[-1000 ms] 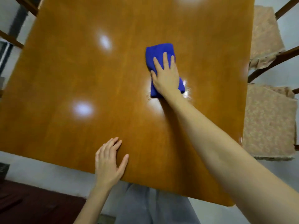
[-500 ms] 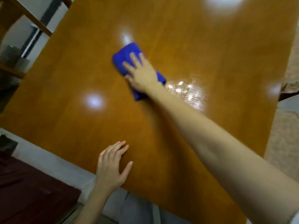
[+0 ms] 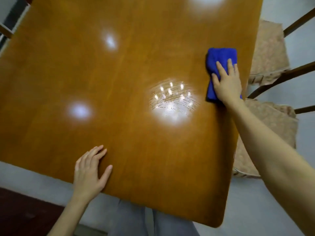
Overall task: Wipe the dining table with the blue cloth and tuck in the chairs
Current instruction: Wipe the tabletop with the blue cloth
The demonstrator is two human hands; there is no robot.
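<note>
The left hand (image 3: 90, 172) lies flat, fingers straight and holding nothing, on the tabletop (image 3: 119, 79) at its near edge. Farther in, a streaky wet patch (image 3: 172, 103) shines mid-table. At the right edge, the right hand (image 3: 227, 84) presses the folded blue cloth (image 3: 219, 57) down with straight fingers, with two cushioned chairs (image 3: 267, 133) just beside that edge.

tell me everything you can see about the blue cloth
The deep blue cloth looks like soft, plush towelling, folded into a thick oblong pad with rounded edges. It lies flat on the glossy orange-brown wooden table, close to its right edge, long side running away from the person. The right hand presses on its near half with straight fingers, hiding that part; the far end and near left corner show. Nothing else touches it.
</note>
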